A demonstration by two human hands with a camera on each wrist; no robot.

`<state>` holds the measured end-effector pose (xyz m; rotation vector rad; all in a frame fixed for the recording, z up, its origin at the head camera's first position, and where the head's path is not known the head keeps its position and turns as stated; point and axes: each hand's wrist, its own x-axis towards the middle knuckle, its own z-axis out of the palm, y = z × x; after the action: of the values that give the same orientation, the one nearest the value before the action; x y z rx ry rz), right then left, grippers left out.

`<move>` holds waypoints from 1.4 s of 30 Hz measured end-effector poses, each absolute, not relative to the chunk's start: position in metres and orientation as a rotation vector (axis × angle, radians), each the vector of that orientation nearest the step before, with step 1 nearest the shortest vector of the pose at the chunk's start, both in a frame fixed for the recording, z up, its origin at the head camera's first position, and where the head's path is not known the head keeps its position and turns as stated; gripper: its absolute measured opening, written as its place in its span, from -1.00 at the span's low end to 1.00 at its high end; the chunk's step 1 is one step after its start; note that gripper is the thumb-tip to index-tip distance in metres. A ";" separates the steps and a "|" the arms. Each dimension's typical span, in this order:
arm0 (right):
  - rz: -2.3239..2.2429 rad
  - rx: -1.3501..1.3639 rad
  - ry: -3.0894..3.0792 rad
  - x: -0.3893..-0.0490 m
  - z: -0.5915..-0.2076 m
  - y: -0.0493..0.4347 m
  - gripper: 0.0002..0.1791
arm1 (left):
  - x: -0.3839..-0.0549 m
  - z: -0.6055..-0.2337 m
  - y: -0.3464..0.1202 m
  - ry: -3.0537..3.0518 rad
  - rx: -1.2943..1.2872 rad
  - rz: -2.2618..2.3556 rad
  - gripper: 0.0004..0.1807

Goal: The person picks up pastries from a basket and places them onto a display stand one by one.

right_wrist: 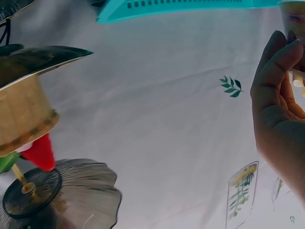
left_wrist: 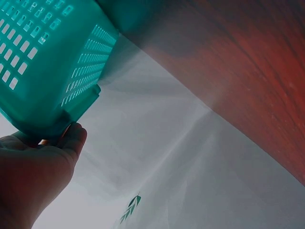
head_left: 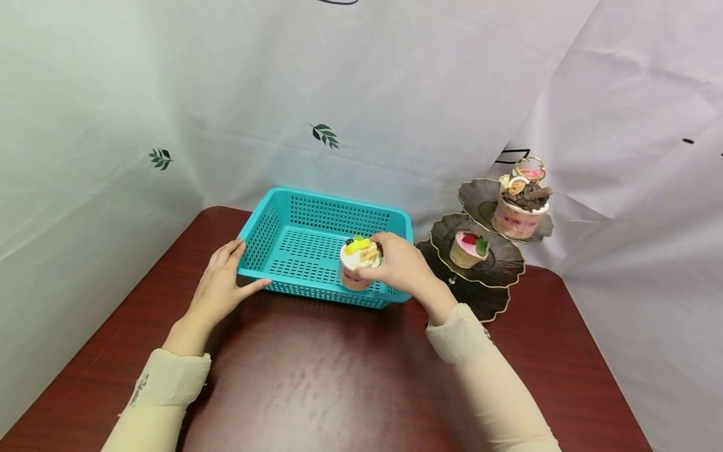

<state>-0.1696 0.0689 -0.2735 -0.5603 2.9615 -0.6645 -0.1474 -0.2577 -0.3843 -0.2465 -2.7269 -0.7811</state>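
My right hand (head_left: 403,267) grips a dessert cup (head_left: 350,276) topped with cream and yellow fruit pieces, inside the front right part of a turquoise plastic basket (head_left: 324,292). Whether the cup touches the basket's floor cannot be told. In the right wrist view, fingers and thumb curl round the cup (right_wrist: 293,21) at the right edge. My left hand (head_left: 217,282) holds the basket's front left corner, fingers on the left rim and thumb at the front. In the left wrist view, that hand (left_wrist: 38,171) meets the rim of the perforated basket (left_wrist: 52,90).
A tiered stand of dark scalloped plates (head_left: 499,263) with gold edges stands right of the basket. Its top plate bears a large dessert cup (head_left: 516,216) with chocolate topping; the middle one bears a small cupcake (head_left: 467,251). A white curtain (head_left: 367,94) hangs behind the dark red table (head_left: 316,376).
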 end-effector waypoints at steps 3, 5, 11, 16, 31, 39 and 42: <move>-0.668 -0.554 2.962 -0.167 -0.273 0.074 -0.26 | -0.148 -0.385 -0.259 -2.723 -0.245 -0.777 0.07; -0.672 -0.555 2.967 -0.166 -0.273 0.078 -0.27 | -0.148 -0.385 -0.259 -2.723 -0.243 -0.773 0.07; -0.713 -0.553 2.963 -0.159 -0.270 0.091 -0.27 | -0.148 -0.386 -0.259 -2.733 -0.244 -0.767 0.07; -0.722 -0.527 2.981 -0.155 -0.267 0.104 -0.28 | -0.148 -0.385 -0.258 -2.732 -0.250 -0.771 0.08; -0.798 -0.555 3.010 -0.149 -0.265 0.141 -0.35 | -0.149 -0.387 -0.258 -2.723 -0.252 -0.769 0.08; -0.744 -0.530 3.040 -0.141 -0.263 0.162 -0.32 | -0.149 -0.387 -0.257 -2.722 -0.256 -0.774 0.07; -0.736 -0.529 3.048 -0.138 -0.261 0.171 -0.33 | -0.148 -0.386 -0.257 -2.721 -0.253 -0.774 0.07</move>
<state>-0.1385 0.1712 -0.2614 -0.5290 3.0482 -0.7357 -0.1479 -0.2573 -0.3862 -0.2533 -2.7209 -0.7744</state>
